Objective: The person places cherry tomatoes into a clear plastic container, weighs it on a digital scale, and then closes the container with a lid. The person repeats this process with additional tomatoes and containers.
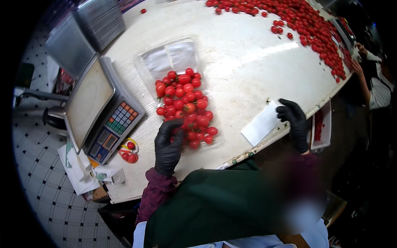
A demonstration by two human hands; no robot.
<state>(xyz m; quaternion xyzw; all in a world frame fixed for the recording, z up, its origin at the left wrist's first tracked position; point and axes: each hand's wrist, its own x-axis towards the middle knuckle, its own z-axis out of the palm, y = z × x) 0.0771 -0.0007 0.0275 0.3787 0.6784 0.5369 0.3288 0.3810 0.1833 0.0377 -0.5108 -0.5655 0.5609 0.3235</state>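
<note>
Down in the head view, the left hand [168,145], in a black glove, rests its curled fingers on the near end of a heap of cherry tomatoes [186,105] piled in a clear plastic punnet [173,56] that lies open on the white table [248,58]. Whether those fingers pinch a tomato or only press on the pile I cannot tell. The right hand [294,122], also gloved in black, sits at the table's near edge and grips the corner of a white card [261,124] between thumb and fingers; the card lies flat, well apart from the punnet.

As to progress, the punnet's near half looks heaped full, while its far part, likely the lid flap, shows bare, so the filling seems largely done; the container is not yet closed and does not stand on the scale [89,101], which sits just left of it with its tray empty. A few loose tomatoes [129,153] lie on the table below the scale's keypad, and a large spread of loose tomatoes [306,20] covers the far right of the table. Another person's arm [364,78] reaches in at the far right edge, and a white tray [326,124] hangs just below the table edge beside the right hand.
</note>
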